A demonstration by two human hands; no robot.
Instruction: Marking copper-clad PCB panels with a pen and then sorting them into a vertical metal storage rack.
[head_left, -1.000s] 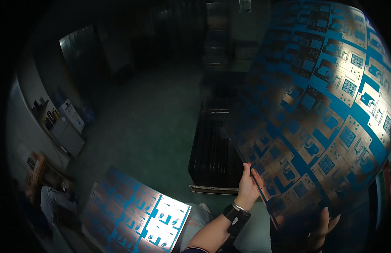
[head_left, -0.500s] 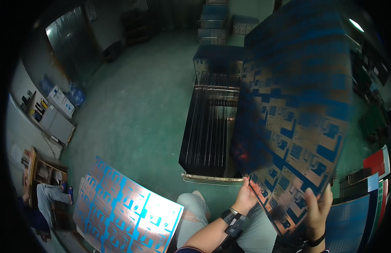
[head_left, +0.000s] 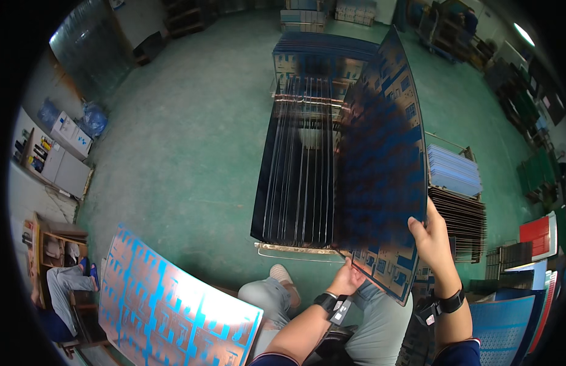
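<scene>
The left hand (head_left: 346, 282) pinches the bottom edge of a large dark panel (head_left: 380, 171), its fingers (head_left: 356, 274) closed on the lower left corner of the sheet. The right hand (head_left: 432, 235) clasps the panel's right edge, with the fingers curled round the rim and the thumb lying on the near face. Both wrists carry black bands. The panel is a thin sheet patterned with blue and copper blocks; it stands nearly upright, edge-on and slightly tilted, rising from the hands toward 12 o'clock.

Just at 9 o'clock of the panel stands a rack (head_left: 298, 177) on the floor, filled with similar dark panels set on edge in close rows; the held panel's lower edge is just beside the rack's near end, and I cannot tell whether they touch. A pale metal rail (head_left: 295, 249) runs along the rack's near foot.

At 3 o'clock of the right hand a stack of pale blue sheets (head_left: 454, 171) lies on a pile of brown boards (head_left: 466, 216). At 4 o'clock are a red board (head_left: 539, 235) and a perforated blue sheet (head_left: 505, 326).

At 8 o'clock of the left hand a shiny copper sheet with bright blue patterning (head_left: 173, 308) lies flat and catches the light. The person's grey-trousered knees (head_left: 265, 296) show below the hands. The green floor (head_left: 185, 146) spreads toward 10 o'clock, where white cabinets (head_left: 69, 152) stand. At far 8 o'clock another person (head_left: 63, 293) sits by a wooden shelf.
</scene>
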